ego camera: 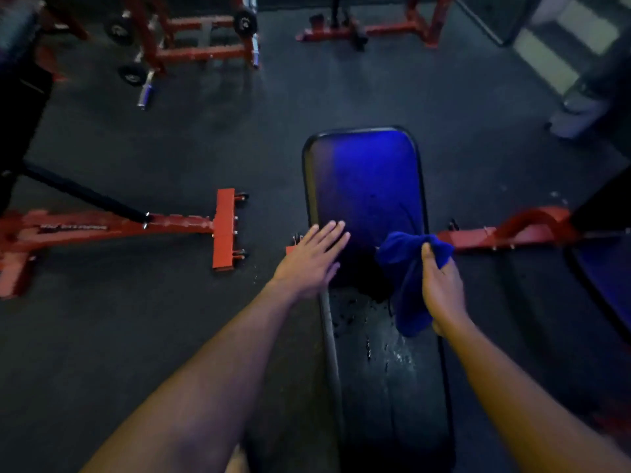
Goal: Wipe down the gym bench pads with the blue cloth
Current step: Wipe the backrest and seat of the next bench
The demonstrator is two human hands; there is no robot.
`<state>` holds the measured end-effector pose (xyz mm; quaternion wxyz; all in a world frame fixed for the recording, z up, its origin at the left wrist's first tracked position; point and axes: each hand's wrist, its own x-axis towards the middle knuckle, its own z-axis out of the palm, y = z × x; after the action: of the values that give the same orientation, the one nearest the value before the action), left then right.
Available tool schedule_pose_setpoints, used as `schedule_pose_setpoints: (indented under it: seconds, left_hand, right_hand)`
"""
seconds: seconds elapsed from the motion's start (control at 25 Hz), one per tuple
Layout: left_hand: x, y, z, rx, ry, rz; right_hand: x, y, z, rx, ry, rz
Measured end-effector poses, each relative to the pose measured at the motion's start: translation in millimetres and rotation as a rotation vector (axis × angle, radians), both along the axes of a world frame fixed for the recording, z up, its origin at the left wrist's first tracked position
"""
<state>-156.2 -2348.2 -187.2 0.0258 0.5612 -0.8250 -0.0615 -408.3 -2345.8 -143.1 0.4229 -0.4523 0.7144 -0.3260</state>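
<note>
The right hand is closed on the blue cloth, thumb pressed across the front of the fabric and the remaining fingers wrapped behind it, out of sight. The cloth is bunched in the grip: a rounded wad bulges out above and to the left of the thumb, and a loose tail hangs below the palm, down over the right edge of the bench. It is a deep, saturated blue with a soft, napped texture (terry or microfibre cannot be told apart at this sharpness). The wad sits at the right side of the far pad, about where that pad meets the near pad; whether the cloth actually touches either surface cannot be told. The left hand is open, fingers extended and slightly spread, fingertips lying over the near left corner of the far pad, palm hanging off the pad's left edge. The far pad is dark with a blue sheen under the lighting and a lighter rim. The near pad is black, with scattered pale specks and streaks in its upper half. Red frame members project on both sides of the bench across the dark rubber floor.
</note>
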Motion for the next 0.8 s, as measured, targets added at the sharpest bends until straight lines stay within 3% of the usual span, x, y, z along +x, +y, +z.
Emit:
schedule_pose_setpoints:
  seconds: [0.16, 0.24, 0.44, 0.8]
  left_hand:
    - [25, -81, 11, -0.131, -0.129, -0.372]
    - [43, -114, 26, -0.089, -0.192, -0.448]
    - [75, -160, 23, -0.067, -0.342, -0.470]
    - [60, -155, 44, 0.051, -0.506, -0.514]
  right_hand:
    - [35, 75, -32, 0.218, -0.290, -0.448]
    - [72, 104, -36, 0.273, -0.447, -0.631]
    - [132, 96, -23, 0.244, -0.533, -0.816]
    - [183, 71, -26, 0.216, -0.656, -1.224]
